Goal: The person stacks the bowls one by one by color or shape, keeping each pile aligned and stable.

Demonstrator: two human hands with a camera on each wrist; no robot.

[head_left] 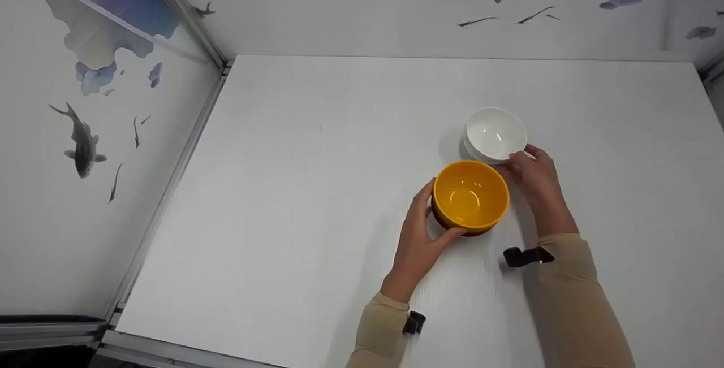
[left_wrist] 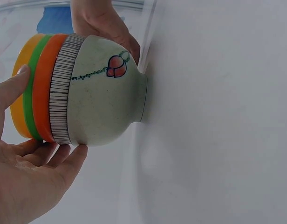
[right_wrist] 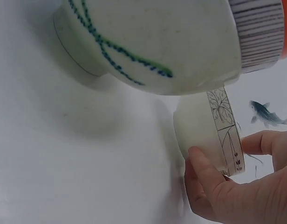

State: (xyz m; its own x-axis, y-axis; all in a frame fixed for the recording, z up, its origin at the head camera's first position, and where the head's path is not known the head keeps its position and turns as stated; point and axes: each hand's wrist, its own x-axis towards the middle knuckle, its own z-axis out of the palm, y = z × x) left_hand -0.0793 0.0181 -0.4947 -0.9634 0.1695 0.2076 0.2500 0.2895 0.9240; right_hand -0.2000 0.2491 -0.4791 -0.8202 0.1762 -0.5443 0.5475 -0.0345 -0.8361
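Observation:
My left hand point(head_left: 419, 243) holds a stack of nested bowls, thumb at the rim and fingers along the side. On top is a yellow bowl point(head_left: 469, 195), its glossy inside facing up. Below it, the left wrist view shows green point(left_wrist: 34, 88) and orange bands point(left_wrist: 46, 88), then a pale bowl point(left_wrist: 104, 88) with a hatched band and a painted flower. Its foot is right at the tabletop. Just behind, my right hand point(head_left: 540, 184) grips the near right side of a white bowl point(head_left: 495, 133); a drawn plant border point(right_wrist: 227, 135) runs beneath its rim.
The white tabletop point(head_left: 294, 198) stretches left of the bowls. White panels point(head_left: 362, 12) with painted fish stand at the back and left, and a metal frame point(head_left: 175, 176) runs along the left edge. A small black device point(head_left: 526, 256) sits at each wrist.

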